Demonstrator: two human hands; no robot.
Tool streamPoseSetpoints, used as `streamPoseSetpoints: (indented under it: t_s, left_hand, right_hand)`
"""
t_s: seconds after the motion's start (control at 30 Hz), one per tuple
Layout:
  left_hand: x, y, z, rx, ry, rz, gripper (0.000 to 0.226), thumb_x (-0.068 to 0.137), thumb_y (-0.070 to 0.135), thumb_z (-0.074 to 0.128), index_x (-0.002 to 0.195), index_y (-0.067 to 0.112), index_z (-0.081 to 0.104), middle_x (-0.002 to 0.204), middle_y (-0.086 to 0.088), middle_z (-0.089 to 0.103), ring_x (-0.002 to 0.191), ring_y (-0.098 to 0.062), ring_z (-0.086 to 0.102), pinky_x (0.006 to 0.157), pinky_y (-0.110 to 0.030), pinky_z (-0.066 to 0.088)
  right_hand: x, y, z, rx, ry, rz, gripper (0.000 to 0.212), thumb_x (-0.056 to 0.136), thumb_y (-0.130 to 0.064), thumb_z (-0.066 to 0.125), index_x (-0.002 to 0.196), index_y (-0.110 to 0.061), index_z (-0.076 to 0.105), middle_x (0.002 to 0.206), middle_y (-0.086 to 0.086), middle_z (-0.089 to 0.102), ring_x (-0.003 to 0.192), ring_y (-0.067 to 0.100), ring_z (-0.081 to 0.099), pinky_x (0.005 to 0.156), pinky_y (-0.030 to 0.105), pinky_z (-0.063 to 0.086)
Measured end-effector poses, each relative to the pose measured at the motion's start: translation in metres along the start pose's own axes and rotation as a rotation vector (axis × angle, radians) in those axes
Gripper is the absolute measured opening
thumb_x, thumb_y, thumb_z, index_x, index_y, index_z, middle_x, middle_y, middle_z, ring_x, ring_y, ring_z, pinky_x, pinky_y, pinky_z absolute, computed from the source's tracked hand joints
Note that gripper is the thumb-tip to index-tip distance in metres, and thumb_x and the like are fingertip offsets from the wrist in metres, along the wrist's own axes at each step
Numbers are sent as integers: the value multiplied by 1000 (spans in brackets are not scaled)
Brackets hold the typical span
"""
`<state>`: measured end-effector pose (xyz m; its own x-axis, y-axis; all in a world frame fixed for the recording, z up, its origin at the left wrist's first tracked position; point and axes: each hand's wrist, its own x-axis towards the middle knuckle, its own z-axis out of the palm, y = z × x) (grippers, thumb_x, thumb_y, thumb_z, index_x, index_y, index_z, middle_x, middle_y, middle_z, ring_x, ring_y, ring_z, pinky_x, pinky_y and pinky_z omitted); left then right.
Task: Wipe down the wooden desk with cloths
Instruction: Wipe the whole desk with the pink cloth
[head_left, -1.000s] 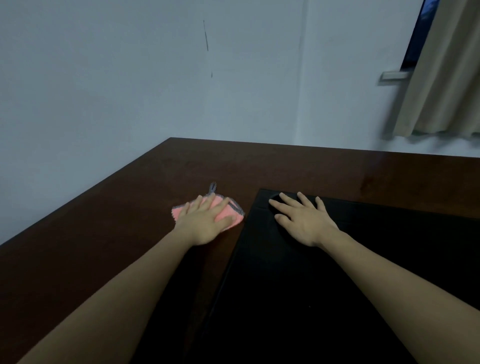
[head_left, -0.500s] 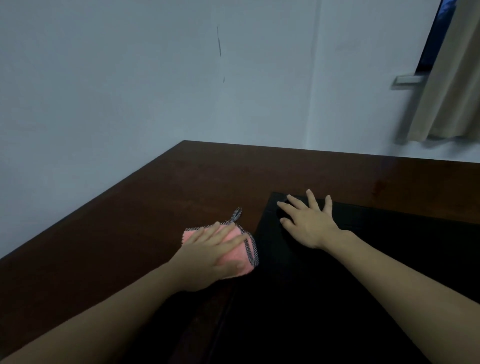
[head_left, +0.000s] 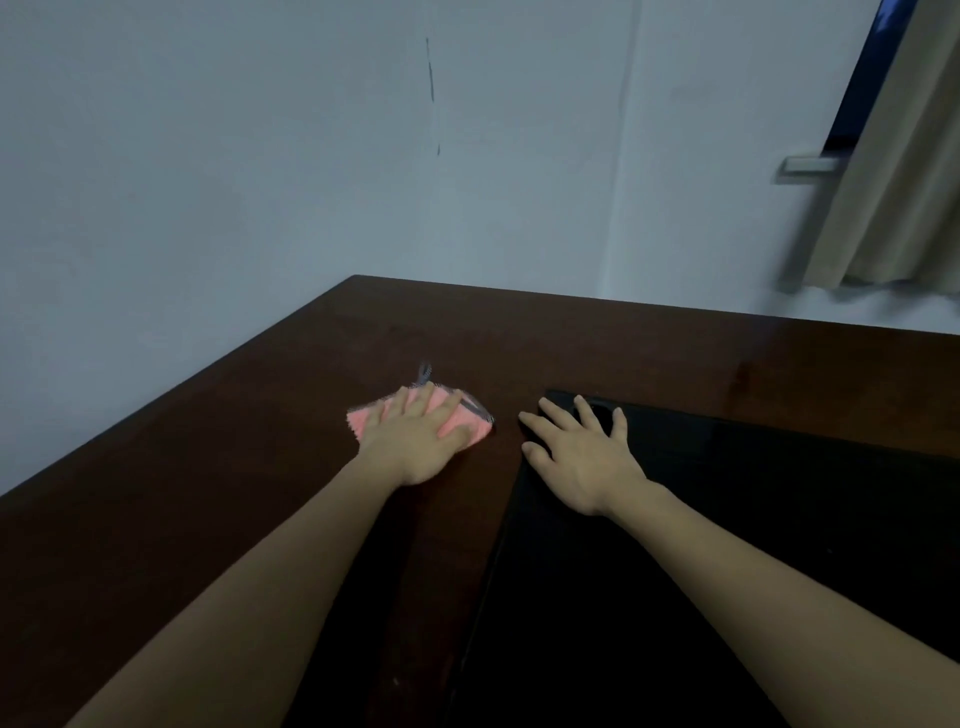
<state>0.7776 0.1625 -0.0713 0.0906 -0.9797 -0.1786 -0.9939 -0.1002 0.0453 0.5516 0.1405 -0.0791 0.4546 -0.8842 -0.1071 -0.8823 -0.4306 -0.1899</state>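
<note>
A dark wooden desk (head_left: 218, 467) fills the lower part of the view. My left hand (head_left: 421, 441) lies flat on a folded pink cloth (head_left: 470, 421) with a grey stitched edge and a small loop, pressing it onto the wood with straight fingers. My right hand (head_left: 582, 457) rests with spread fingers on the near left corner of a black mat (head_left: 779, 519) that covers the desk's right side. No cloth shows under the right hand.
The desk's far corner meets pale blue-grey walls (head_left: 260, 182) at left and behind. A beige curtain (head_left: 904, 182) hangs over a window at the upper right. Bare wood lies to the left of the cloth and beyond it.
My left hand has pushed the pink cloth away from me, back toward the far side of the desk, after drawing it near half a second ago. My right hand stays on the mat's corner.
</note>
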Motion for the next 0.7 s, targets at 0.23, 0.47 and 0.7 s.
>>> streamPoseSetpoints:
  t_s: [0.23, 0.47, 0.7]
  left_hand:
    - [-106, -20, 19, 49, -52, 328, 81, 79, 86, -3, 153, 56, -10, 162, 17, -23, 150, -11, -25, 122, -38, -13]
    - [-34, -41, 1, 43, -38, 83, 85, 80, 84, -3, 157, 48, -7, 169, 5, -13, 156, -25, -8, 124, -48, -3]
    - [10, -17, 0, -19, -1, -113, 67, 101, 70, 16, 160, 44, -2, 171, 2, -7, 157, -30, -6, 125, -53, -2]
  right_hand:
    - [1, -2, 0, -22, -11, 3, 56, 106, -55, 16, 160, -42, 12, 170, -8, 0, 156, 33, -9, 118, 68, -7]
    - [3, 1, 1, -19, -8, 6, 56, 106, -56, 16, 160, -42, 12, 170, -9, -1, 156, 32, -10, 118, 67, -7]
    - [1, -1, 1, -8, 15, 3, 55, 107, -54, 18, 160, -41, 14, 170, -8, 2, 156, 32, -8, 119, 67, -6]
